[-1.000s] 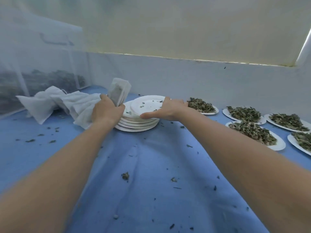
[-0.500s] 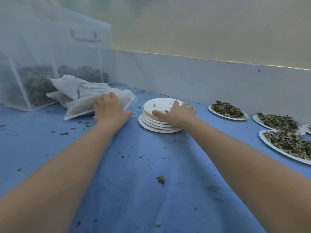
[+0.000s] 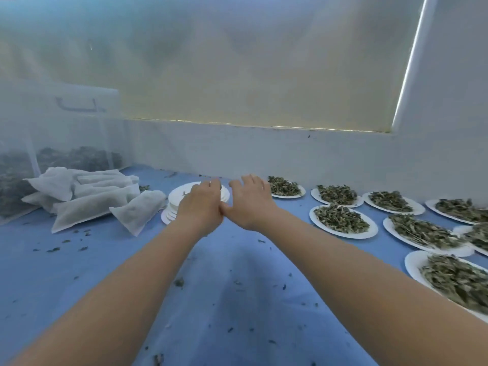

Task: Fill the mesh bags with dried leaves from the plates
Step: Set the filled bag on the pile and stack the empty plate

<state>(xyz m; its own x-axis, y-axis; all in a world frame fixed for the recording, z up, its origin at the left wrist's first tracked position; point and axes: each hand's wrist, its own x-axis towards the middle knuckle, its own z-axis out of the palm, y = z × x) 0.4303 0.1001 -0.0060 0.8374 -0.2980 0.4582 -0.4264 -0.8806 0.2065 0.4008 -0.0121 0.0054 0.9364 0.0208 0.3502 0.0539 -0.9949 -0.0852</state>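
A pile of filled white mesh bags [image 3: 87, 196] lies at the left on the blue sheet. A stack of empty white plates [image 3: 177, 200] stands in the middle. My left hand [image 3: 202, 207] reaches over that stack, fingers bent forward, holding nothing I can see. My right hand [image 3: 249, 200] hovers just right of the stack with fingers spread, its thumb touching my left hand. Several plates of dried leaves [image 3: 340, 219] lie to the right; the nearest far one [image 3: 285, 187] is just beyond my right fingertips.
A large clear mesh enclosure [image 3: 58, 143] with dark leaves inside stands at the far left. A white wall [image 3: 264, 151] borders the back. Leaf crumbs are scattered over the blue sheet [image 3: 229, 286].
My left hand let go of the mesh bag, which now lies on the pile, and moved right over the plate stack. My right hand left the stack and moved right.
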